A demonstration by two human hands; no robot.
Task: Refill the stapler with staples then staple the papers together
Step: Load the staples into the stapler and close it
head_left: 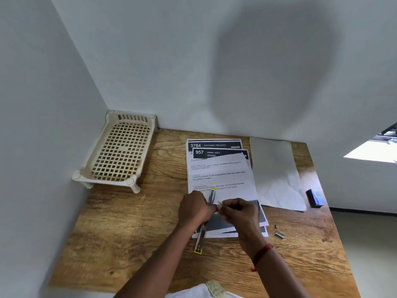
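A yellow and metal stapler (202,237) lies swung open along the left edge of a fanned stack of printed papers (221,173) on the wooden desk. My left hand (194,208) grips the stapler's middle. My right hand (239,214) pinches a thin silvery strip of staples (220,203), its tip just right of the stapler's upper arm. A loose strip of staples (280,235) and a small fragment (275,226) lie right of the papers. A small dark and blue staple box (314,198) rests near the desk's right edge.
A blank, slightly creased white sheet (277,175) lies right of the stack. A beige plastic lattice rack (120,150) on short legs stands in the back left corner against the walls. The desk (133,233) ends at the right, with floor beyond.
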